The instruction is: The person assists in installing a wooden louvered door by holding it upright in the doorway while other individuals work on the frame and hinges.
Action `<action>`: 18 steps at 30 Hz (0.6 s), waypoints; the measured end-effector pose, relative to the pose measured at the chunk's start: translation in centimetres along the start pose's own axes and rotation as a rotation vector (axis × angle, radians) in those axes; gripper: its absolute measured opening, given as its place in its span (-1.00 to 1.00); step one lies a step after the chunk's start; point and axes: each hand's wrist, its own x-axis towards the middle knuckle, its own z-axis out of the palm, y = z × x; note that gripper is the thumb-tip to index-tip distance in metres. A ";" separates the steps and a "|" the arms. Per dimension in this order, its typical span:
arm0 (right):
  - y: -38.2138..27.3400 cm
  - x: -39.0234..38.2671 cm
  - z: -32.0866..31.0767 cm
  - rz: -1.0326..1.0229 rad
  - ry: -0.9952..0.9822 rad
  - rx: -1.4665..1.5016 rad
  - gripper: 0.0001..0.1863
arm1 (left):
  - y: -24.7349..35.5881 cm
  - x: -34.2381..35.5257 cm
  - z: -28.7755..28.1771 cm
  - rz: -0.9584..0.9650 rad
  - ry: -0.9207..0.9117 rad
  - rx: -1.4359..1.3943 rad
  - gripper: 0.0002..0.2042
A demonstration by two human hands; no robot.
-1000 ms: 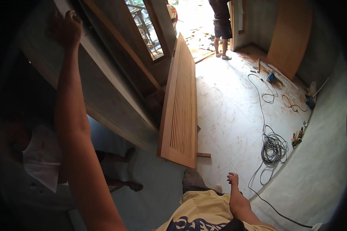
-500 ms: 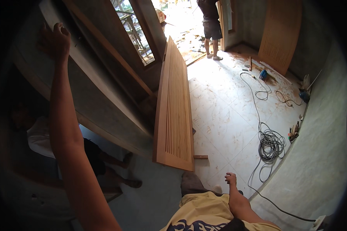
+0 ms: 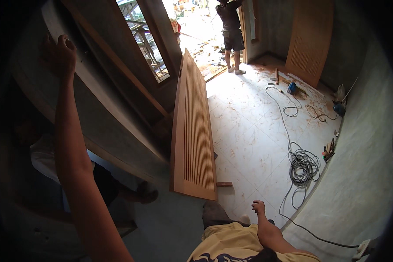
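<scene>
Below the left hand [image 3: 61,56], the white-shirted co-worker's legs [image 3: 129,193], spread apart a second ago, now show close together. Far ahead of the right hand [image 3: 258,206], the person in the doorway [image 3: 231,24] now shows up to the shoulders

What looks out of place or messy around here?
Brown debris is strewn over the pale floor, leaving it visibly dirty; a grey cable also lies there in a loose tangle with stray loops, perhaps a trip hazard.

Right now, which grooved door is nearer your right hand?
The door left of the coiled cable, its near end close to the right hand; the other door is in the far corner.
</scene>
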 end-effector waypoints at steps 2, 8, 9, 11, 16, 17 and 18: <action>-0.1 -0.2 -0.1 0.006 0.000 0.009 -0.59 | 0.2 -0.1 -0.1 -0.002 -0.004 0.015 -0.81; 0.3 -0.1 0.0 -0.017 0.004 -0.004 -0.58 | 0.0 0.0 0.1 0.011 0.015 -0.006 -0.81; 0.3 0.0 0.0 -0.015 0.006 -0.005 -0.58 | 0.0 0.0 0.4 0.002 0.001 -0.030 -0.81; 0.4 0.2 0.2 -0.014 0.023 0.000 -0.58 | -0.1 0.1 0.9 -0.015 -0.024 -0.077 -0.79; 0.0 -0.5 -0.3 0.000 0.020 -0.004 -0.58 | 0.1 -0.1 0.3 -0.019 -0.043 -0.064 -0.80; 0.0 -0.5 -0.3 -0.009 0.024 -0.005 -0.58 | 0.2 -0.1 0.3 -0.025 -0.055 -0.073 -0.80; 0.0 -0.5 -0.2 -0.020 0.025 -0.007 -0.58 | 0.0 -0.1 0.4 -0.019 -0.045 -0.071 -0.80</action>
